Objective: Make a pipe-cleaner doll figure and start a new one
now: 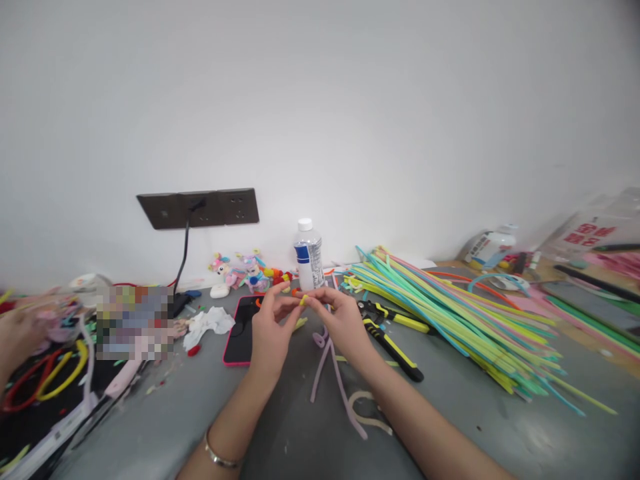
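My left hand (271, 327) and my right hand (343, 325) meet above the middle of the table, fingertips pinched on a small yellow pipe cleaner piece (303, 301). A bit of orange shows just above the fingers; I cannot tell whether it is joined to the yellow piece. Below my right hand lies a bent lilac pipe cleaner (338, 383), with a curved beige pipe cleaner (367, 421) beside it. Pliers with black and yellow handles (393, 348) rest to the right of my right hand. Partly behind my left hand is a dark tablet-like thing with a pink edge (237, 340).
Behind my hands stands a clear bottle (309, 257). A large bundle of pipe cleaners (460, 320) spreads across the right side. Small figures (245, 270) and crumpled tissue (210, 325) are at the left. Another person's hand (20, 333) is at the far left edge.
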The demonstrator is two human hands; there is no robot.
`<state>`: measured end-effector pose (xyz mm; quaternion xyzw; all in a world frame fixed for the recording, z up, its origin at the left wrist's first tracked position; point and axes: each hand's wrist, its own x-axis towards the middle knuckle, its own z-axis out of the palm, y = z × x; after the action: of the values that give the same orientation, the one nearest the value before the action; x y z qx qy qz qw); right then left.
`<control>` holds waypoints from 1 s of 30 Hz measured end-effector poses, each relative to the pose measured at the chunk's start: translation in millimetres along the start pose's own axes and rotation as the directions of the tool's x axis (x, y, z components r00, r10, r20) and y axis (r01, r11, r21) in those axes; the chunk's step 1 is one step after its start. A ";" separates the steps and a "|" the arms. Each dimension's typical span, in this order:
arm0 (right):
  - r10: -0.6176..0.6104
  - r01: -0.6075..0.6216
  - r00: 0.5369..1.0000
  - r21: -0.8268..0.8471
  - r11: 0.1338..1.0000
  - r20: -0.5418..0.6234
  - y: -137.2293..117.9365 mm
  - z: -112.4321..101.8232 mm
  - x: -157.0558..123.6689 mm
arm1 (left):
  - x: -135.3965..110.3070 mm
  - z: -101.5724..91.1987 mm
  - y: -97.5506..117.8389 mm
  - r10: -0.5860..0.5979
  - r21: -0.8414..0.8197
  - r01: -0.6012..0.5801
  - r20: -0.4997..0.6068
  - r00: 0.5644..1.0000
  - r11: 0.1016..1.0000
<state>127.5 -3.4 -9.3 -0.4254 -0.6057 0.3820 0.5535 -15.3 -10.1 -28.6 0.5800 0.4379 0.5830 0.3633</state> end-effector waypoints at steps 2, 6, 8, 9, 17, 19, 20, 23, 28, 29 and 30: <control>0.013 -0.013 1.000 0.034 0.999 0.015 1.2 0.3 0.6 | 0.5 -0.3 1.4 -0.020 -0.010 0.021 0.001 1.000 1.000; 0.038 -0.042 0.999 0.132 0.990 0.033 7.0 0.8 3.0 | 1.6 0.4 5.0 -0.036 -0.021 0.036 -0.003 0.999 0.999; 0.063 -0.070 0.997 0.181 0.981 0.043 10.0 0.5 4.8 | 2.5 1.1 6.1 -0.052 -0.045 0.052 0.008 0.999 0.998; 0.075 -0.083 0.996 0.197 0.977 0.047 11.2 0.1 5.8 | 3.0 1.4 6.4 -0.071 -0.065 0.072 0.017 0.997 0.995; 0.165 -0.185 0.982 0.292 0.938 0.092 14.6 -1.3 9.8 | 5.6 1.1 7.4 -0.160 -0.210 0.174 0.080 0.984 0.962; 0.173 -0.192 0.981 0.279 0.941 0.089 15.0 -1.1 9.8 | 6.0 0.9 6.2 -0.152 -0.203 0.163 0.068 0.986 0.965; 0.172 -0.188 0.982 0.259 0.947 0.084 15.2 -1.6 10.1 | 6.1 0.8 5.5 -0.146 -0.194 0.155 0.057 0.988 0.969; 0.144 -0.155 0.986 0.152 0.976 0.078 15.8 -7.3 12.7 | 6.5 0.5 4.0 -0.122 -0.152 0.126 0.036 0.992 0.980; 0.081 -0.076 0.993 -0.051 0.996 0.088 19.0 -24.5 21.0 | 6.7 -1.8 2.3 -0.102 -0.026 0.103 0.041 0.994 0.994; 0.082 -0.076 0.993 -0.070 0.995 0.089 19.7 -27.1 22.2 | 6.8 -2.3 1.8 -0.096 0.008 0.096 0.051 0.994 0.995; 0.089 -0.082 0.992 -0.077 0.994 0.094 20.3 -29.0 23.0 | 6.8 -2.7 1.2 -0.084 0.047 0.081 0.067 0.994 0.996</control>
<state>157.7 25.0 -17.5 -0.4516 -0.6268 0.4032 0.4905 -18.3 -4.4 -25.0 0.5892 0.4615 0.5372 0.3889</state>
